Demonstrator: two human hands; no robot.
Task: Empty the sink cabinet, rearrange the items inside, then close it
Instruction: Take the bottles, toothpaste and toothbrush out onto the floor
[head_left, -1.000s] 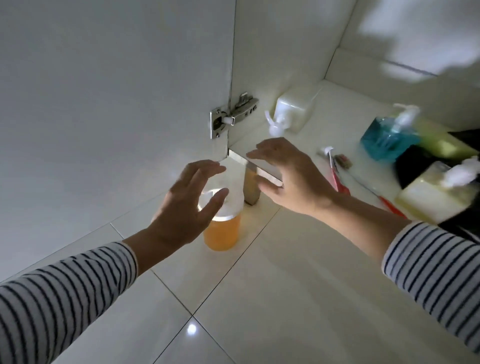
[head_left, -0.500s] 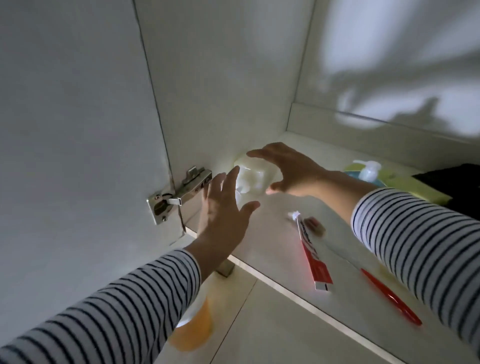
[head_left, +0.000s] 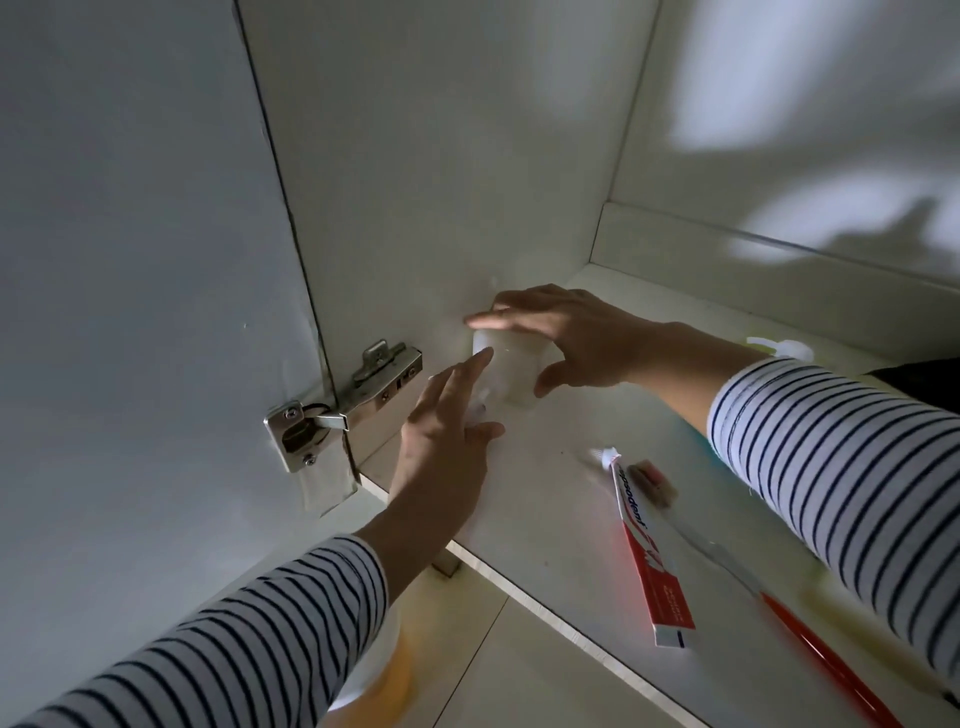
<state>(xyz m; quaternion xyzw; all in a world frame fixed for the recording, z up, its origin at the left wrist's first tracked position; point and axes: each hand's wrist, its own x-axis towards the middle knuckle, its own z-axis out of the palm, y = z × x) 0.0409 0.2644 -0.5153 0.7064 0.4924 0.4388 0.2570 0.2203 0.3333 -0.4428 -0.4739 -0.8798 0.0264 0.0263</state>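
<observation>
Right hand (head_left: 582, 343): fingers (head_left: 498, 319) spread over the top of a white bottle (head_left: 511, 369), thumb low on its near side, cupping it; whether they press it or only hover close cannot be told. Left hand (head_left: 441, 436): fingers (head_left: 470, 371) straight and relaxed, tips reaching the bottle's near face, gripping nothing. Both sleeves striped white and dark.

White bottle: pale, smooth, rounded plastic, standing on the cabinet floor (head_left: 545, 499) in the back left corner against the side wall (head_left: 415, 182); its top is hidden under the right hand and its pump is only a blur.

Cabinet floor: flat white board, raw pale front edge. Side wall and back wall matt white, patched with light and shadow. Open door (head_left: 130, 260) to the left, carried on a shiny metal hinge (head_left: 337, 410).

Toothpaste tube (head_left: 647, 551): red and white, flat, lying on the cabinet floor, cap pointing inward. Toothbrush (head_left: 737, 561): beside the tube, bristle head next to the cap, clear neck, red handle (cut off at the lower right edge).

Orange bottle (head_left: 384, 670): on the tiled room floor (head_left: 493, 649) below the shelf edge, white cap, mostly hidden behind the left sleeve, blurred.

Pump top (head_left: 779, 348): white, showing past the right forearm; its bottle is hidden.
</observation>
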